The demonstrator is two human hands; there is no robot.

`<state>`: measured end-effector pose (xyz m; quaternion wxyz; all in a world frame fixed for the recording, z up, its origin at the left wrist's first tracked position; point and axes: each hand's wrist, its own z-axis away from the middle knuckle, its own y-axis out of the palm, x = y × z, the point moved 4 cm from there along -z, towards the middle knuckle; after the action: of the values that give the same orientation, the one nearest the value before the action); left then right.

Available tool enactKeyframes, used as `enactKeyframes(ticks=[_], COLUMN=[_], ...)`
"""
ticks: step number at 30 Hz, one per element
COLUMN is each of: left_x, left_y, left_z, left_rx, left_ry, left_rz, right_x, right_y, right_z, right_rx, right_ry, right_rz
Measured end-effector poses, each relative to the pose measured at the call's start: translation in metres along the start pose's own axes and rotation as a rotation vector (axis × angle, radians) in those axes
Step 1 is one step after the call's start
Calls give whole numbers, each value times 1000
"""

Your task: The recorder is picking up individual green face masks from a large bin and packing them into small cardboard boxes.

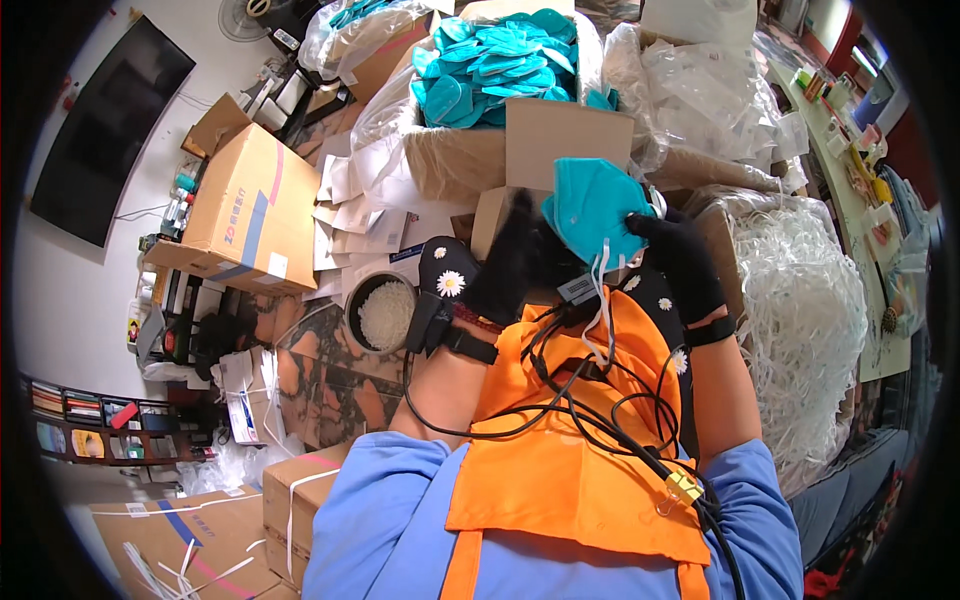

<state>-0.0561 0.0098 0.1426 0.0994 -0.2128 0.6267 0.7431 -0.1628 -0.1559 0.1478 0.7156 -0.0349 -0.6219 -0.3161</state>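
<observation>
In the head view, a teal face mask (590, 208) is held up just above the orange apron (560, 440), pinched at its right edge by the right hand (672, 255), whose black-gloved fingers are closed on the mask near its white ear strap (600, 290); the strap hangs down between the two hands. The left hand (510, 262), also gloved in black, is raised just beside the mask's left edge and appears blurred, so whether it grips the mask or only touches it cannot be told. Beyond the hands, an open cardboard box (560, 135) is filled with more teal masks, and to the right of the right hand a heap of white straps (800, 310) is piled. To the left of the left hand, a round bowl of small white pieces (385, 312) is set. For the step to be done well, the mask is best kept flat and steady by its rim, and the loose strap drawn straight rather than twisted, as far as can be judged
</observation>
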Motion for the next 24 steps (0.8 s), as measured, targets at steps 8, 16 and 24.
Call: enactKeyframes(ticks=[8,16,24], left_x=[7,-5,18], left_y=[-29,-29,-34], left_z=[-22,-12,1], left_rx=[-340,-470,-284], left_ry=[199,599,1052], left_rz=[-696,-1546,-2184], right_x=[-26,-46,-41], right_y=[-18,53,23], right_z=[-6,21,15], right_rx=[37,283,189], right_ry=[17,136,-1], right_rz=[-117,106,-309])
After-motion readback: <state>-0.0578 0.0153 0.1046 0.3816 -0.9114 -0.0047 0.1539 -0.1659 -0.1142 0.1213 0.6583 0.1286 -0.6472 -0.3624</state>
